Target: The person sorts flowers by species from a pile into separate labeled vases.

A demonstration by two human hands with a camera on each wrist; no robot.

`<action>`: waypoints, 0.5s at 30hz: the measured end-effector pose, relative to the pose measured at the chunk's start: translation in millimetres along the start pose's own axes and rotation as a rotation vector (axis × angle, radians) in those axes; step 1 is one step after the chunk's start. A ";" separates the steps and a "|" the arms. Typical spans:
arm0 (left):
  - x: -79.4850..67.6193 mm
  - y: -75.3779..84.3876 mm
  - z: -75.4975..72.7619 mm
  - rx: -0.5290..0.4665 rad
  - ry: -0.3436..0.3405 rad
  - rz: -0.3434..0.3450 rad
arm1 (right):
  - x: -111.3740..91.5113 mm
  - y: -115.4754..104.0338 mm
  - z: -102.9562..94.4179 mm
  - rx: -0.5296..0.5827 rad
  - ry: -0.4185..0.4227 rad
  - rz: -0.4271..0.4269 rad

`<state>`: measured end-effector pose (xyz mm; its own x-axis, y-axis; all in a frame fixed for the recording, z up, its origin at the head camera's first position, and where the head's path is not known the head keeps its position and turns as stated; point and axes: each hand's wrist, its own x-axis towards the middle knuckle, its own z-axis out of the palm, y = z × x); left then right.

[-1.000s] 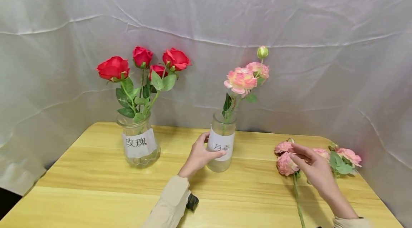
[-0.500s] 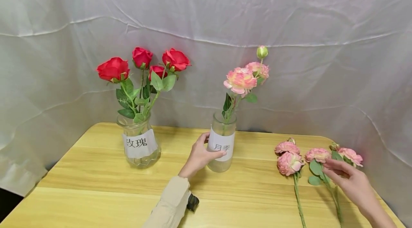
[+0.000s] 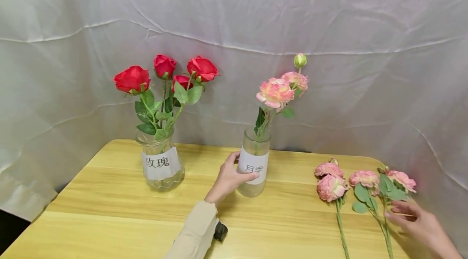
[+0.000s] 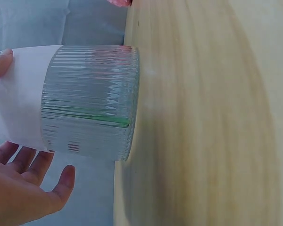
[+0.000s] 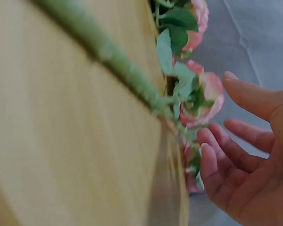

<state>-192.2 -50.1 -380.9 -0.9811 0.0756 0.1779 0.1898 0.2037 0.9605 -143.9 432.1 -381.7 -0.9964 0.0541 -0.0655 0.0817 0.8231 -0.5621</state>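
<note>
My left hand point(image 3: 228, 180) holds a clear glass vase point(image 3: 252, 190) round its white paper label, thumb across the front. Ribbed glass point(image 4: 89, 103) at the vase's base fills much of the left wrist view. Pink-yellow flowers point(image 3: 276, 93) and a green bud stand in this vase. At the right, several pink artificial flowers point(image 3: 363, 178) lie on the table with their stems towards me. My right hand point(image 3: 420, 222) is beside the rightmost stem, fingers loosely bent and thumb apart. In the right wrist view, nothing is between its fingers, and a thick green stem point(image 5: 118, 66) crosses the wood.
Further left stands a second labelled glass vase point(image 3: 166, 184) with several red roses point(image 3: 132, 79). A pale grey curtain point(image 3: 234, 11) hangs close behind the wooden table point(image 3: 120, 226). A small black device point(image 3: 220, 232) is at my left sleeve.
My right hand has moved right, from over the left pink flowers, past the middle ones, to the rightmost stem. My left hand keeps its hold on the vase.
</note>
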 end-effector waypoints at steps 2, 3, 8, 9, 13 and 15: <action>-0.2 -0.2 0.7 0.002 -0.001 0.001 | 0.6 5.5 -0.2 -0.031 -0.043 0.008; -0.3 -0.5 1.0 0.005 -0.002 0.003 | 0.5 8.1 0.3 -0.040 -0.054 0.013; -0.2 -1.1 1.8 0.015 0.000 0.010 | 1.9 17.1 4.3 0.038 -0.141 0.126; -0.1 -1.2 1.8 0.016 0.001 0.012 | 2.0 18.5 5.3 0.059 -0.159 0.152; 0.3 -0.9 1.6 0.019 0.003 0.014 | 1.7 21.0 7.8 0.184 -0.220 0.236; 0.7 -0.7 1.4 0.024 0.003 0.015 | 0.9 20.5 8.5 0.236 -0.228 0.279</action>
<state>-193.0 -48.8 -381.7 -0.9783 0.0760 0.1925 0.2050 0.2259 0.9524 -143.0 444.2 -400.3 -0.9068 0.1081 -0.4075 0.3767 0.6416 -0.6681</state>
